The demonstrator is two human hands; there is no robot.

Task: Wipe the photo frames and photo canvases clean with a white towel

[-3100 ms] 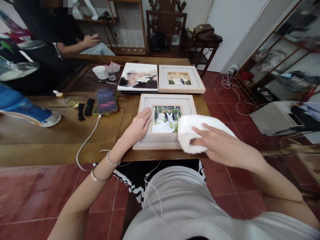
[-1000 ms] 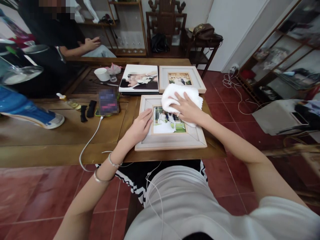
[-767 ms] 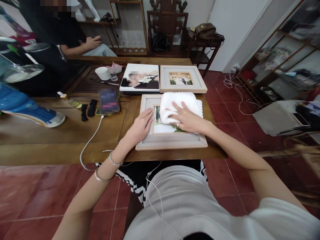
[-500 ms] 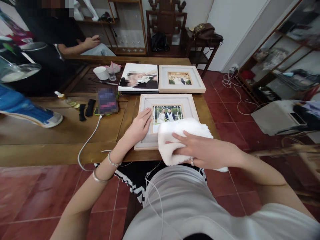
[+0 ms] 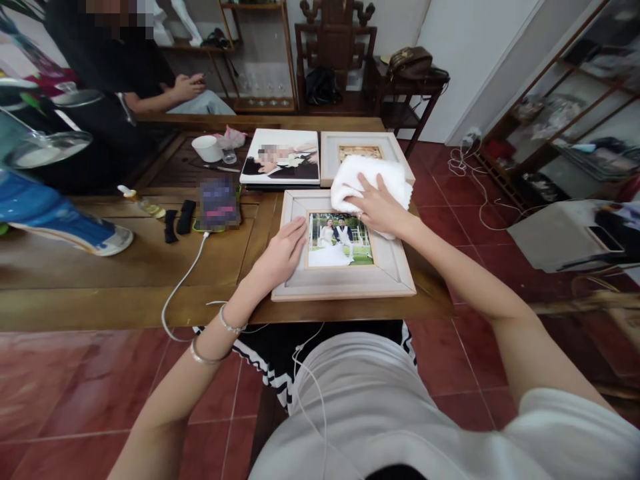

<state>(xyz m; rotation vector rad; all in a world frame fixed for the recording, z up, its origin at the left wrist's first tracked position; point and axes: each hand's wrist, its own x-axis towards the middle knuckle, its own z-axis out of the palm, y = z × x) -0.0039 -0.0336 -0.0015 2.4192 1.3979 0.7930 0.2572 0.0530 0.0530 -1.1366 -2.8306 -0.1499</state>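
A pale wooden picture frame (image 5: 345,283) with a photo of a couple lies flat near the table's front edge. Resting on its left side, my left hand (image 5: 286,252) has its fingers stretched out flat and holds nothing. My right hand (image 5: 377,203) presses a folded white cloth (image 5: 350,175) at the frame's upper right corner. The cloth also hides part of a second picture frame (image 5: 395,150) behind. Left of that one lies a photo album (image 5: 280,170) with a couple on its cover.
On the table (image 5: 215,293) stand a white cup (image 5: 207,149), a small bottle (image 5: 145,202), a charging phone (image 5: 219,203) with a white cable, and a blue pack (image 5: 55,207) at far left. A person (image 5: 120,60) sits across the table, hands together. A shelf (image 5: 590,73) stands right.
My right hand has moved the cloth away from me, from the frame's lower right up to its upper right corner, uncovering the photo. My left hand has stayed on the frame's left side.
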